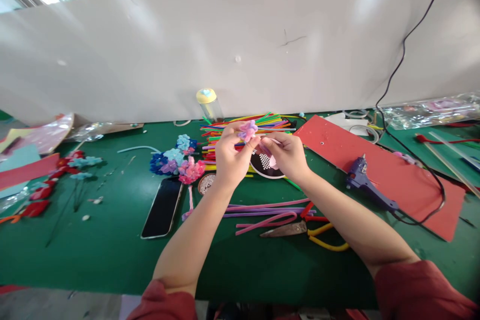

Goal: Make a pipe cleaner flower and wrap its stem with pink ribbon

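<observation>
My left hand [233, 152] pinches a pink and purple pipe-cleaner flower [248, 131] above the middle of the table. Close beside it, my right hand [287, 152] has its thumb and fingers closed on a pale pink pipe-cleaner strand [265, 141] that seems to run to the flower. Where the strand joins the flower is hidden by my fingers. Behind and below both hands lies a heap of coloured pipe cleaners [268, 122]. A round black-and-white checked piece [265, 161] shows under my right hand. Pink and purple pipe cleaners [262, 211] lie nearer me.
Yellow-handled scissors [300, 230] lie in front, a phone [162, 208] to the left. Finished fuzzy flowers [176, 157] sit left of my hands. A purple glue gun [369, 182] rests on a red board [390, 180], its black cord [403, 45] trailing. A yellow-lidded bottle [209, 105] stands behind.
</observation>
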A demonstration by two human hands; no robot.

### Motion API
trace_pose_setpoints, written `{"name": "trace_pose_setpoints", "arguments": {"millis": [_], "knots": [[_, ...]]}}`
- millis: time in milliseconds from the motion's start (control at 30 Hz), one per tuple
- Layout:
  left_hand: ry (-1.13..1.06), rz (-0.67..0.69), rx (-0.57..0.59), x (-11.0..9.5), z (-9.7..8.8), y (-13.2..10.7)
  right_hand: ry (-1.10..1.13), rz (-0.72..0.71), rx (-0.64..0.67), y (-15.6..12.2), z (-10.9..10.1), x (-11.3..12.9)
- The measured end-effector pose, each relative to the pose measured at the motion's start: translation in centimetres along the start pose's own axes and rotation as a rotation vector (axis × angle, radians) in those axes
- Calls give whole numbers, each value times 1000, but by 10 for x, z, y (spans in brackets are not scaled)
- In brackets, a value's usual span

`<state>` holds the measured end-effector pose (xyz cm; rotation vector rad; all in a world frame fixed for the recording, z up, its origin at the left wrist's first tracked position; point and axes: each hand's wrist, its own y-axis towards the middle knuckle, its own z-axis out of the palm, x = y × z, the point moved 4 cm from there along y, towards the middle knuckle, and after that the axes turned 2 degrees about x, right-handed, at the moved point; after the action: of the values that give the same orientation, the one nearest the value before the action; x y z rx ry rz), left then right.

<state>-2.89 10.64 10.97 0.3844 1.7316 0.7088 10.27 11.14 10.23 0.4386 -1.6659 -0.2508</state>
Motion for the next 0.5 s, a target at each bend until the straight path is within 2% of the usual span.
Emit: {"name": "trace_pose_setpoints", "arguments": {"millis": [100,233,367,500], "knots": [[-52,-26,28,0,0,1,164,145,94,1,4,-3],[-223,-140,85,5,2,0,471,301,276,2,9,-6],[-474,-264,246,0,10,-3,743,387,480,1,14,-6],[-708,-362,412,-11,18,-7,926,458,622,-3,19,-6]]}}
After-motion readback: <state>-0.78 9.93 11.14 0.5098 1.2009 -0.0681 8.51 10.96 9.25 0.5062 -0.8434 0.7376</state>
